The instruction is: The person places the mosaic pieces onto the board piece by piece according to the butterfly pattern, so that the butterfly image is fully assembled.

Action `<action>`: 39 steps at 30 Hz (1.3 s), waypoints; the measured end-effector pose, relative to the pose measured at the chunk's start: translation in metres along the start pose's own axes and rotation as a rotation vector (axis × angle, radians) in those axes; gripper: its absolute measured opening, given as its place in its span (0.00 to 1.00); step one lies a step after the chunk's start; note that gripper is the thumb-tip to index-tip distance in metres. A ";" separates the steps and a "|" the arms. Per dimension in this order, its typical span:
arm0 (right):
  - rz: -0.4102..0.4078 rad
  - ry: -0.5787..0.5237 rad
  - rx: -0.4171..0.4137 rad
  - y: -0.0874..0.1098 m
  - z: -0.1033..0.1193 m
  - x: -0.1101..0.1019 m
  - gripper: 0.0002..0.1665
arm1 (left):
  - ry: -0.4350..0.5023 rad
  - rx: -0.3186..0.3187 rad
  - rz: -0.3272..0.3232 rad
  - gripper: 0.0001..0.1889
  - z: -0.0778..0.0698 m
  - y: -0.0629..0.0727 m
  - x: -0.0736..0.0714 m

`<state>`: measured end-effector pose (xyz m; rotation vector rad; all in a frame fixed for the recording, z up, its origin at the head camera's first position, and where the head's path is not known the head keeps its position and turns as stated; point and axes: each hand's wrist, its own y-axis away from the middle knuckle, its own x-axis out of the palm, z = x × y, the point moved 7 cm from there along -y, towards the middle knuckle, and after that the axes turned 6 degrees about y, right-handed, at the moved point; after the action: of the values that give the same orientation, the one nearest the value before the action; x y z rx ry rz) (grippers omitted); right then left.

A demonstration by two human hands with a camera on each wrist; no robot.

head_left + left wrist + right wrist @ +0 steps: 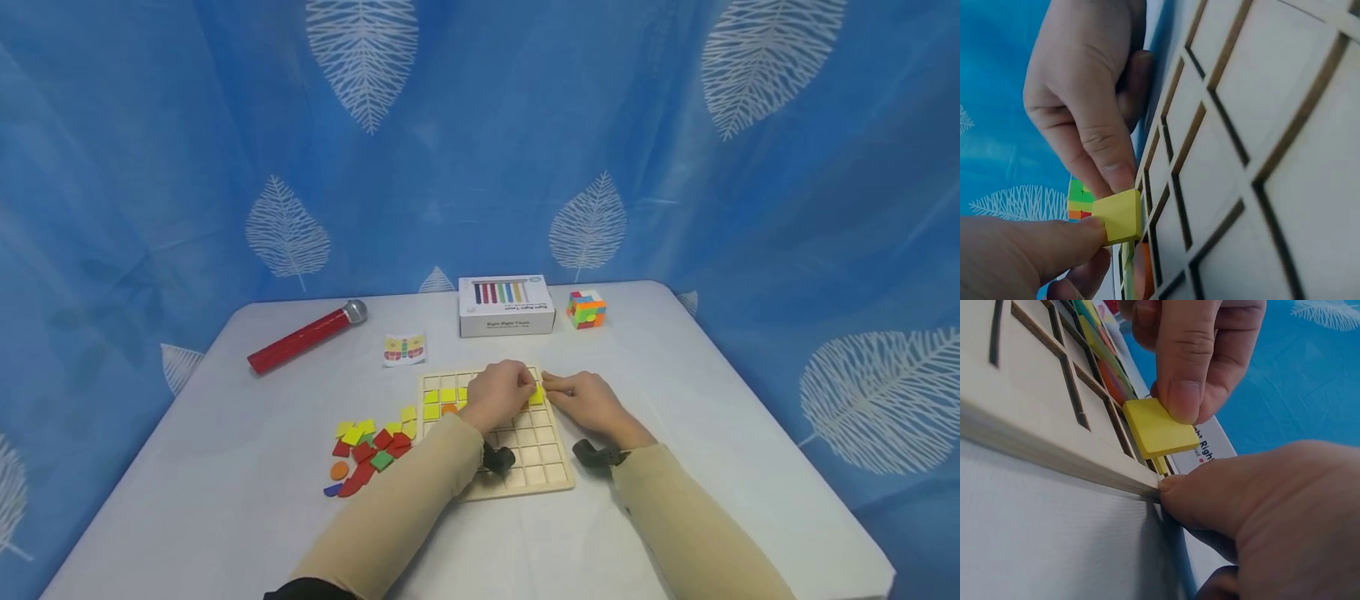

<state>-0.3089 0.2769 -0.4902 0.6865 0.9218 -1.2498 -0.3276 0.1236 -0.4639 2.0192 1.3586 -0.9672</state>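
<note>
My left hand (498, 394) pinches a yellow square tile (1119, 215) between thumb and fingertips, tilted just above the upper right part of a wooden grid board (547, 477). At the board's right edge, my right hand (588, 404) touches the rim with its thumb (1194, 490) and forefinger tips, close to the pinched tile. Several yellow tiles (447, 394) and an orange piece (448, 409) sit in the board's upper squares. My left hand and forearm hide part of the grid.
Loose red, yellow, green, orange and blue pieces (363, 453) lie left of the board. Behind are a butterfly pattern card (404, 350), a red microphone (307, 337), a white box (506, 307) and a puzzle cube (587, 309). A blue leaf-print curtain (465, 167) stands behind the table.
</note>
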 end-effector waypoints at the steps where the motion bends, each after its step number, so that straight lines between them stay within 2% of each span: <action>1: -0.001 0.002 -0.002 0.000 0.001 0.000 0.21 | -0.009 0.004 0.001 0.04 -0.001 0.000 0.000; 7: -0.008 0.001 -0.003 -0.001 0.005 0.001 0.21 | -0.090 0.025 0.021 0.05 -0.002 0.002 0.002; 11: -0.009 -0.008 0.001 -0.002 0.005 0.002 0.21 | -0.116 0.047 -0.002 0.04 -0.001 0.004 0.000; 14: 0.001 -0.015 0.005 -0.002 0.005 0.004 0.21 | -0.077 0.081 -0.051 0.05 0.000 0.012 -0.011; 17: 0.010 -0.028 0.025 -0.003 0.004 0.007 0.21 | -0.017 0.081 -0.077 0.06 0.008 0.028 -0.030; 20: 0.023 -0.047 0.057 -0.004 0.006 0.013 0.21 | 0.014 0.022 -0.094 0.07 0.037 0.053 -0.061; 24: 0.033 -0.070 0.058 -0.006 0.012 0.018 0.23 | 0.023 -0.130 -0.170 0.10 0.102 0.093 -0.112; 27: 0.011 -0.052 0.060 -0.005 0.010 0.013 0.23 | 0.041 -0.239 -0.220 0.14 0.151 0.118 -0.141; 29: -0.005 -0.034 0.076 -0.003 0.006 0.007 0.23 | 0.073 -0.298 -0.230 0.17 0.178 0.129 -0.149; 32: 0.003 -0.017 0.079 0.000 0.002 0.003 0.23 | 0.126 -0.359 -0.222 0.19 0.208 0.140 -0.153; 35: 0.015 -0.018 0.078 0.000 0.001 0.002 0.24 | 0.150 -0.376 -0.195 0.20 0.222 0.143 -0.153; 39: 0.021 -0.020 0.085 0.000 0.002 0.004 0.24 | 0.138 -0.374 -0.142 0.22 0.227 0.143 -0.149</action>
<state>-0.3081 0.2737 -0.4927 0.7474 0.8469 -1.2810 -0.2928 -0.1806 -0.4806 1.7491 1.6370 -0.5830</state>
